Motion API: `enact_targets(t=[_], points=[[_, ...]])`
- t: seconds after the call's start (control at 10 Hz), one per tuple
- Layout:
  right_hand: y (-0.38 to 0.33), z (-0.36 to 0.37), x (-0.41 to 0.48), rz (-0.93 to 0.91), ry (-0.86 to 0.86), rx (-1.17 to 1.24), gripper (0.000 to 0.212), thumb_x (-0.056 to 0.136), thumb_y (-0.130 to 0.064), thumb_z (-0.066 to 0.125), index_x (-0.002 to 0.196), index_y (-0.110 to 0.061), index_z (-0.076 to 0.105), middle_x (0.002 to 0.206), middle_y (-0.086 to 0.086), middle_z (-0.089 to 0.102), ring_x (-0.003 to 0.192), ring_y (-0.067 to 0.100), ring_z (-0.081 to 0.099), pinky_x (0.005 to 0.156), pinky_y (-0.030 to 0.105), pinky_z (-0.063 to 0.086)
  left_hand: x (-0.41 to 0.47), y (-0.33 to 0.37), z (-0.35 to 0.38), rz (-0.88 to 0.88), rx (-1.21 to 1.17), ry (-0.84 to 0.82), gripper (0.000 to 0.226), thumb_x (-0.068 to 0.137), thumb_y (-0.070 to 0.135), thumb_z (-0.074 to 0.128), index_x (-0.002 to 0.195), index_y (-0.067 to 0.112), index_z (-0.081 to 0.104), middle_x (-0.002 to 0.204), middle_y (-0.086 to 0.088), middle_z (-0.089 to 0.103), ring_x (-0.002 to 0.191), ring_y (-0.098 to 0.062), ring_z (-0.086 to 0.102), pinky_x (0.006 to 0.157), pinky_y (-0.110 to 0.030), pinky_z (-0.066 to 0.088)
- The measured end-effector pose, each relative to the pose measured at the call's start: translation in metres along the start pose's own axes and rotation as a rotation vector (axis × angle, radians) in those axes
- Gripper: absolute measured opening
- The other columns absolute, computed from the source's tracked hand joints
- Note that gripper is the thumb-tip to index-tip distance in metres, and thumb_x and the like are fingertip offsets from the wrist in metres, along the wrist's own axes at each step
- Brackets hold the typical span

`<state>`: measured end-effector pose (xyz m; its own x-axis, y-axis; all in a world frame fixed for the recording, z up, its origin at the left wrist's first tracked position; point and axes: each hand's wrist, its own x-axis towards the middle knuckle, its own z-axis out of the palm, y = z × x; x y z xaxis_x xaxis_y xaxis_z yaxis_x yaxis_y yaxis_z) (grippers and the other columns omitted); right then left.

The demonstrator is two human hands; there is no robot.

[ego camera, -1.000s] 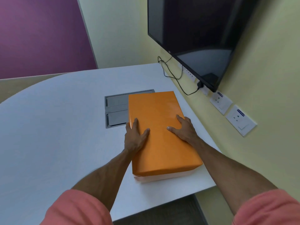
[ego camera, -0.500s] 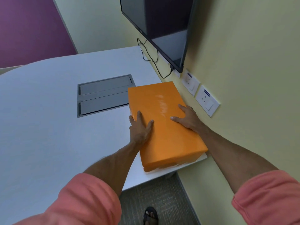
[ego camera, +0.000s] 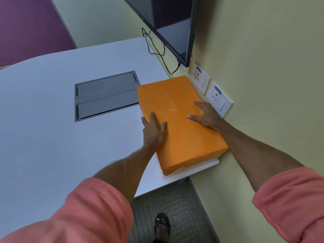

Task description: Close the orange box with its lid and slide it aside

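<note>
Your left hand and right hand lie spread flat on the lid of the orange box at the desk's near right corner — closing looks done, the slide nearly so — so next, ease it clear of the wall sockets.

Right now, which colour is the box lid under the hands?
Plain bright orange lid, seen in the head view.
</note>
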<state>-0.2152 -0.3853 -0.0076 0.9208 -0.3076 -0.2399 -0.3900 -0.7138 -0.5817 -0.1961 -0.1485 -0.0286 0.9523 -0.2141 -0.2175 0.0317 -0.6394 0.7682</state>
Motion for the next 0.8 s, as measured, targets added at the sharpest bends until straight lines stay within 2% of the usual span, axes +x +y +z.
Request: enact_targets(t=[0.3,0.5,0.6,0.7,0.8], points=[[0.002,-0.002,0.003,-0.006,-0.014,-0.066,0.092,0.078,-0.056,0.068,0.152,-0.024,0.025,0.157,0.015,0.026,0.145,0.031,0.024,0.117,0.052,0.026,-0.003,0.006,-0.001,-0.010,-0.006,-0.033,0.081,0.094,0.055,0.045,0.155,0.020,0.006,0.163,-0.013,0.002,0.137,-0.043,0.039,0.109,-0.056,0.041],[-0.011,0.000,0.001,-0.011,0.051,-0.215,0.086,0.081,-0.060,0.063,0.150,-0.022,0.030,0.160,0.017,0.018,0.146,0.036,0.018,0.117,0.054,0.022,0.002,0.002,-0.020,0.057,0.076,-0.085,0.079,0.093,0.055,0.049,0.153,0.017,0.014,0.158,-0.018,0.014,0.133,-0.045,0.044,0.104,-0.056,0.044],[-0.028,0.003,-0.002,-0.058,0.125,-0.314,0.082,0.084,-0.063,0.055,0.148,-0.017,0.033,0.159,0.015,0.020,0.146,0.034,0.019,0.115,0.053,0.025,0.007,-0.001,-0.040,0.074,0.174,-0.048,0.078,0.093,0.055,0.047,0.153,0.015,0.018,0.160,-0.018,0.015,0.137,-0.044,0.039,0.105,-0.057,0.043],[-0.070,0.020,-0.005,-0.139,0.191,-0.445,0.080,0.089,-0.063,0.045,0.147,-0.010,0.032,0.158,0.017,0.023,0.146,0.034,0.019,0.115,0.050,0.026,0.017,-0.010,-0.081,0.073,0.306,0.038,0.073,0.096,0.055,0.042,0.152,0.012,0.023,0.163,-0.018,0.008,0.146,-0.041,0.025,0.111,-0.058,0.036],[-0.101,0.035,-0.004,-0.206,0.187,-0.472,0.079,0.091,-0.063,0.040,0.148,-0.008,0.031,0.158,0.019,0.024,0.147,0.034,0.019,0.118,0.049,0.023,0.022,-0.023,-0.113,0.133,0.390,0.083,0.070,0.097,0.053,0.039,0.152,0.011,0.024,0.164,-0.019,0.007,0.149,-0.038,0.018,0.116,-0.056,0.029]])
